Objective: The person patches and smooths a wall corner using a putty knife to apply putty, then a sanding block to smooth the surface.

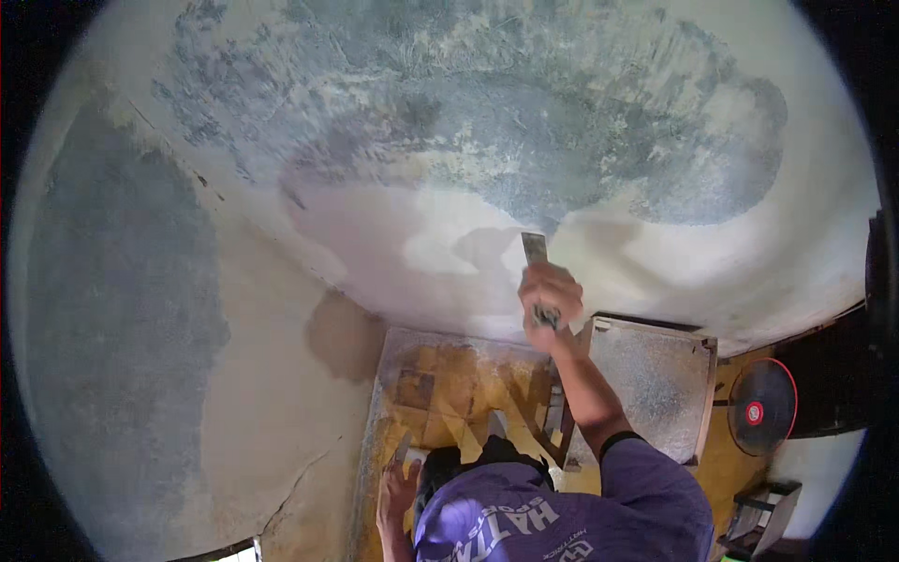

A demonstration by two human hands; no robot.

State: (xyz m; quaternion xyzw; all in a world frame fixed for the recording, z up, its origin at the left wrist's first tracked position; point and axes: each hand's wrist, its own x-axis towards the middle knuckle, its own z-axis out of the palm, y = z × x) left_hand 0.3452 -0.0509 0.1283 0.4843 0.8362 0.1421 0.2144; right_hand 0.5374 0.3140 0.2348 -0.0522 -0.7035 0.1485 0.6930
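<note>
- Right hand (551, 298), raised and slightly blurred: fingers wrapped around the handle of a flat-bladed scraper (534, 248).
- The scraper points up at a pale wall (815, 253), just below a broad, mottled grey patch (524, 122); whether it touches is unclear.
- Left hand (398, 492), low beside the purple shirt (581, 510): a narrow grey blade (404, 446) shows above it; I cannot tell whether the fingers grip it.
- Far right: a round, red-rimmed fan (773, 407).

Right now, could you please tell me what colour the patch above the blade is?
The patch is mottled blue-grey, clearest in the head view.
</note>
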